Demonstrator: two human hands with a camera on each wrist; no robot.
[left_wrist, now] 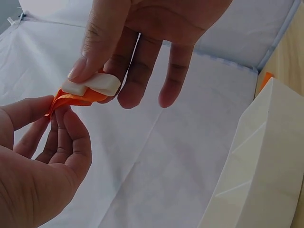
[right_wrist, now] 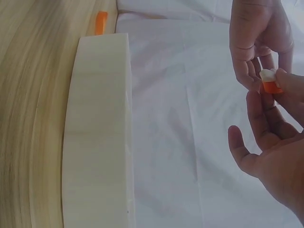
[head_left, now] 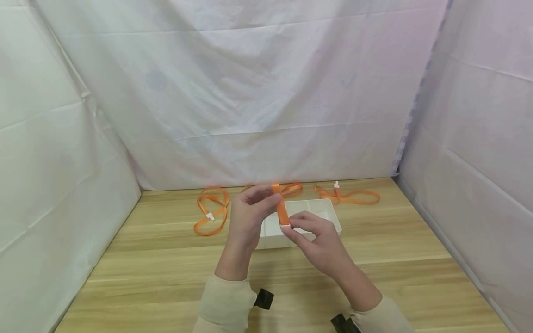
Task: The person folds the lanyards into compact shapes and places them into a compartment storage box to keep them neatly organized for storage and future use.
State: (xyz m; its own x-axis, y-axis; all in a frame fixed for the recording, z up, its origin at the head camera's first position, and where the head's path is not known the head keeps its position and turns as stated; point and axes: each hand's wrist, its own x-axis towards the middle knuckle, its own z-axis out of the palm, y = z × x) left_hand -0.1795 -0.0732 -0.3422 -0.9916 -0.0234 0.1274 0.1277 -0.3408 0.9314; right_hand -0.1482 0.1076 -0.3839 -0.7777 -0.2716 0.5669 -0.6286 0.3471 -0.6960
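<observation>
An orange lanyard (head_left: 282, 212), folded into a narrow flat strip, is held up between both hands above the white tray. My left hand (head_left: 247, 215) pinches the upper part of the strip between thumb and fingers. At the lower end, my right hand (head_left: 318, 238) pinches the white plastic clip (left_wrist: 105, 84) with its thumb on top; its other fingers extend loosely in the left wrist view. Behind the hands, the divided white tray (head_left: 275, 242) sits on the table, partly covered by them.
A looped orange lanyard with a white clip (head_left: 210, 216) lies left of the tray. Another lanyard (head_left: 362, 198) is at the right rear, and more orange strap (head_left: 293, 188) lies behind the tray. White cloth (head_left: 266, 92) encloses the wooden table (head_left: 166, 277) at back and sides.
</observation>
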